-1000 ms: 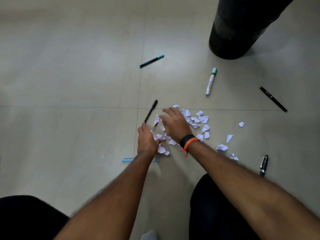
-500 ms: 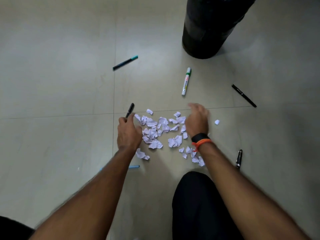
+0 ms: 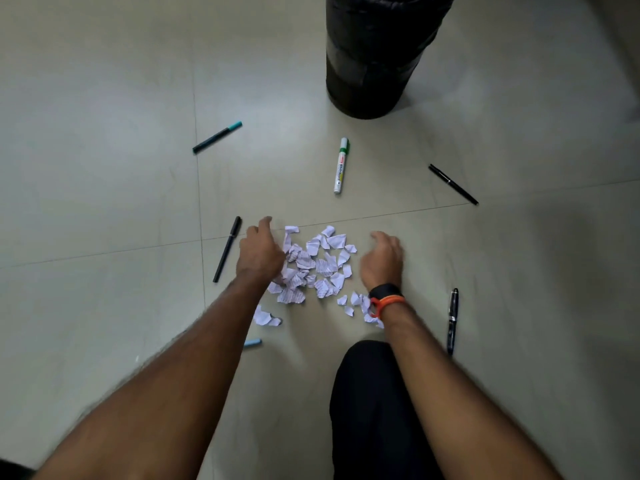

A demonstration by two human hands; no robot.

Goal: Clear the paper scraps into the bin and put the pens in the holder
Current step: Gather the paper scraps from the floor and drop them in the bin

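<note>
2 hands down on the tiled floor [image 3: 104, 202], one on each side of a heap of torn paper scraps [image 3: 317, 263]. Left hand [image 3: 259, 252] at the heap's left edge, fingers curled loosely over a few scraps, grip not closed on anything visible. Right hand [image 3: 382, 259] just right of the heap, cupped and open, holding nothing; black band and orange band [image 3: 386, 301] on that wrist. A few stray scraps nearer the body — a small clump [image 3: 265, 317] below the left forearm, more by the right wrist.

6 pens scattered on the floor: black pen [image 3: 227, 248] just left of the left hand, teal-capped pen [image 3: 217, 137] well beyond it, white marker with green cap [image 3: 341, 165] past the heap, slim black pen [image 3: 453, 183] to the far right, glossy black pen [image 3: 452, 320] beside the right forearm, light blue pen [image 3: 252, 342] mostly hidden under the left forearm.

Black bin [image 3: 377, 53] upright at the top, well apart from the heap. Dark-clothed knee [image 3: 367, 410] at the bottom.
</note>
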